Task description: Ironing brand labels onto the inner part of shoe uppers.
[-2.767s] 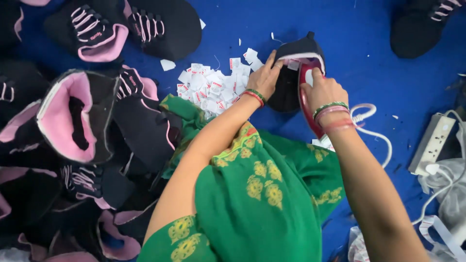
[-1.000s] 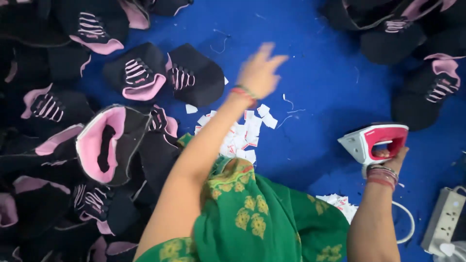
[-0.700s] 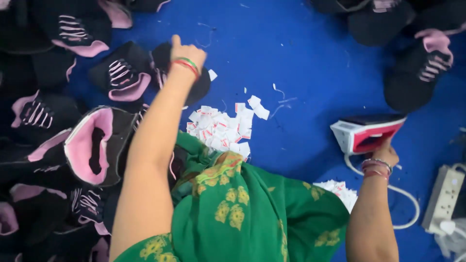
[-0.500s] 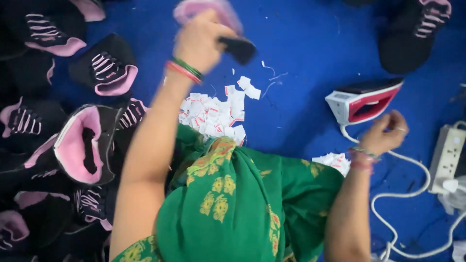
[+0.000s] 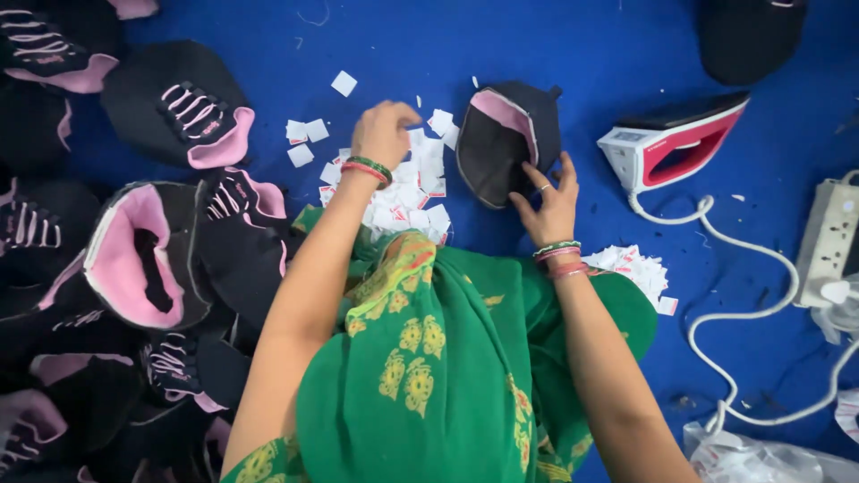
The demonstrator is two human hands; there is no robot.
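Her left hand (image 5: 385, 134) curls closed into the pile of small white paper labels (image 5: 407, 192), apparently picking one. Her right hand (image 5: 550, 197), fingers spread open, steadies the black fabric shoe upper with pink lining (image 5: 506, 139) at upper centre. I'd guess label placement needs care next.

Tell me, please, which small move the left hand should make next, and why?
Probably the left hand should pinch one white paper tag from the pile beneath it and carry it to the black and pink shoe upper. The right hand already steadies that piece on the blue floor, and the iron stands aside.
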